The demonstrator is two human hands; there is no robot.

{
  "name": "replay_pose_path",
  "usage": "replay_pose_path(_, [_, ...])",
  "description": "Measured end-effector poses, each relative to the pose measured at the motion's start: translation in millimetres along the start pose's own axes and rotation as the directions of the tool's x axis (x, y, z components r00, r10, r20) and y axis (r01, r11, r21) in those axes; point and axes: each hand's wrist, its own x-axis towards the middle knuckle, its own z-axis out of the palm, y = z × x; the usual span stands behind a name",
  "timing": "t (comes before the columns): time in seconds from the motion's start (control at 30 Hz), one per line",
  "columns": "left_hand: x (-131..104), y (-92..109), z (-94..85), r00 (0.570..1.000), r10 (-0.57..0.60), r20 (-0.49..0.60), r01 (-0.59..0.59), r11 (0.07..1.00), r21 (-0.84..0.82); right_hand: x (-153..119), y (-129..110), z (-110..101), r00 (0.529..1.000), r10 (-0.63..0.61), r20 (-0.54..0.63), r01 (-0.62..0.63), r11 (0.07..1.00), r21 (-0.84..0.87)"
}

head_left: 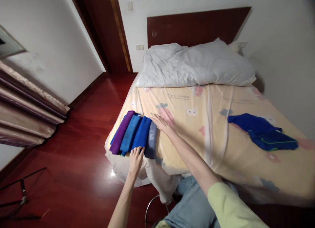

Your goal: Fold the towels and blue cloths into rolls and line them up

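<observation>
Several folded towels lie side by side near the bed's left front corner: a purple towel (122, 133), a lighter blue towel (130, 134), a royal blue towel (142, 131) and a grey-blue towel (151, 141) with white lettering. My left hand (136, 158) rests its fingertips on the near end of the royal blue towel, fingers slightly apart. At the far end of the grey-blue towel is my right hand (161, 123), stretched out flat with fingers extended, touching or just beside its edge. Neither hand grips anything.
Dark blue clothing (262, 131) lies loosely on the right of the yellow patterned bedsheet (184, 149). A pale quilt (197, 65) is bunched by the headboard (192, 29). A black metal stand (23, 192) is on the red floor, left. Curtains (27, 113) hang at left.
</observation>
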Motion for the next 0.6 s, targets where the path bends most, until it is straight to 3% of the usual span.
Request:
replay_pose_path(0.07, [-8.1, 15.7, 9.0, 1.000, 0.003, 0.013, -0.002, 0.999, -0.034, -38.3, 6.4, 13.5, 0.998, 0.063, -0.019, -0.062, 0.998, 0.027])
replay_pose_path(0.13, [-22.1, 46.3, 16.6, 0.999, 0.051, 0.001, -0.050, 0.989, -0.140, -99.0, 20.5, 19.6, 0.993, 0.116, -0.017, -0.115, 0.993, 0.022])
replay_pose_path(0.23, [-48.1, 114.4, 19.8, 0.990, 0.129, 0.062, -0.097, 0.922, -0.376, -212.7, 49.4, 7.1, 0.964, 0.261, -0.052, -0.260, 0.965, 0.028])
replay_pose_path(0.3, [-65.4, 165.7, 16.6, 0.951, 0.258, 0.171, -0.133, 0.838, -0.529, -291.6, 68.9, -15.8, 0.898, 0.419, -0.131, -0.417, 0.908, 0.044])
replay_pose_path(0.33, [-73.1, 190.5, 14.9, 0.916, 0.346, 0.201, -0.170, 0.791, -0.587, -329.5, 77.9, -30.5, 0.845, 0.501, -0.187, -0.499, 0.864, 0.060])
replay_pose_path(0.4, [-84.7, 235.0, 14.3, 0.820, 0.536, 0.201, -0.292, 0.694, -0.658, -398.9, 94.1, -62.9, 0.695, 0.648, -0.311, -0.649, 0.752, 0.116])
replay_pose_path(0.47, [-88.9, 269.0, 19.3, 0.718, 0.680, 0.147, -0.440, 0.608, -0.661, -455.5, 108.6, -93.8, 0.473, 0.771, -0.427, -0.780, 0.591, 0.204])
replay_pose_path(0.53, [-84.9, 290.8, 28.5, 0.634, 0.766, 0.108, -0.555, 0.548, -0.626, -496.1, 122.0, -118.1, 0.275, 0.823, -0.497, -0.845, 0.454, 0.283])
replay_pose_path(0.6, [-75.5, 303.1, 38.6, 0.588, 0.803, 0.098, -0.601, 0.515, -0.611, -519.9, 135.9, -134.0, 0.177, 0.827, -0.534, -0.860, 0.394, 0.325])
